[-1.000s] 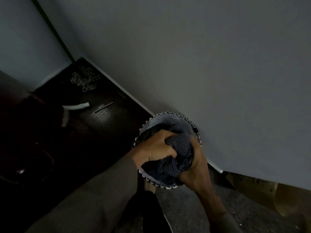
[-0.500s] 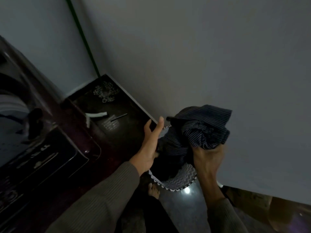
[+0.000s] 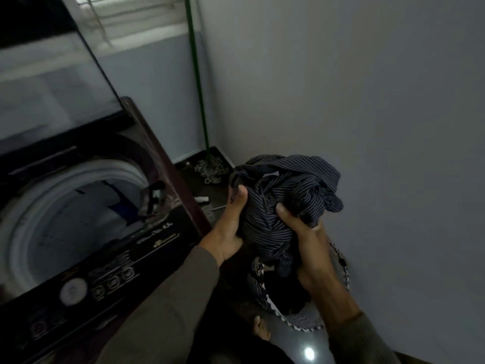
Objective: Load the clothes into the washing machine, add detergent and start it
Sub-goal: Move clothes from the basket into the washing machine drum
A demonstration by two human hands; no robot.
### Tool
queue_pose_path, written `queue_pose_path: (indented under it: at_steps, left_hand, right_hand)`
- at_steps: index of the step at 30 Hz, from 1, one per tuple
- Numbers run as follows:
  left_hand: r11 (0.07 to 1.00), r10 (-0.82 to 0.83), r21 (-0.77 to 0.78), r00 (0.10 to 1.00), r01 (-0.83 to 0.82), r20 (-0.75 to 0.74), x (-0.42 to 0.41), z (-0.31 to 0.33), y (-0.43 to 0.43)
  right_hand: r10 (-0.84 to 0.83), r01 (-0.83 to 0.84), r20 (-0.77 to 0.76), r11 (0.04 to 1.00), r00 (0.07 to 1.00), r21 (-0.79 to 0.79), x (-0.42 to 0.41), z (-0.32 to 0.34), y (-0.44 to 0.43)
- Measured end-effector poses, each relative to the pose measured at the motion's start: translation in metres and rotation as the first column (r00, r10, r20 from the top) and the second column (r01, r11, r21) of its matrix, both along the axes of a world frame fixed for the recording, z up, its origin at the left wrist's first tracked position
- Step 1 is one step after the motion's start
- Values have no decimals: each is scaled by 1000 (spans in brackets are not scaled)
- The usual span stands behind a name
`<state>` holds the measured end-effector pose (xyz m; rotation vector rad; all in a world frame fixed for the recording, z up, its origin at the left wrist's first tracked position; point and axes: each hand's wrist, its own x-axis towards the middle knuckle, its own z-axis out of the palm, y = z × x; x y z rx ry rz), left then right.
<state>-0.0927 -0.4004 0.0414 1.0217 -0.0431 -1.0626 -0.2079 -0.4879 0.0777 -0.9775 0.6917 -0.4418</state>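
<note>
Clutching striped clothes (image 3: 283,195), left hand (image 3: 231,227) and right hand (image 3: 307,245) hover between washer (image 3: 147,248) and wall (image 3: 367,101).

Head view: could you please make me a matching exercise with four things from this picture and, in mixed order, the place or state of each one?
Things:
1. striped clothes
2. washer lid
3. laundry basket
4. green pole

Place or state:
a. stands in the room corner
b. raised open
c. gripped by the left hand and the right hand
d. on the floor, below the clothes

Pairs: 1-c, 2-b, 3-d, 4-a
</note>
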Motion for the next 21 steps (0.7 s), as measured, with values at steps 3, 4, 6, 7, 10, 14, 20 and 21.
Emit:
queue_pose_path:
  at_steps: [3,4,6,7,10,14,20,21]
  left_hand:
    - [999,46,-23,985,-42,165,21,20,28]
    - [998,56,-30,972,-51,230,27,28,39]
    - [1000,20,-17,925,-15,379,39,46,59]
    - [1000,-16,3,896,17,443,45,54,70]
    - [994,-97,97,840,53,534,62,80,105]
    - [989,-121,142,816,48,565,79,91,149]
    - [956,163,85,752,-280,639,115,90,206]
    - [944,209,66,738,-324,642,122,91,214]
  right_hand:
    - [259,-260,29,952,965,163,19,13,7]
    - [336,-334,27,920,941,203,27,17,11]
    - [461,-451,1,867,887,212,42,25,18]
    - [514,-501,-15,843,858,196,51,28,21]
    - [663,-649,-83,746,744,150,78,37,34]
    - [796,-816,-249,577,552,37,123,45,54]
    - [810,-865,-306,485,500,-129,191,56,112]
    - [804,-850,-274,504,527,-156,200,56,121]
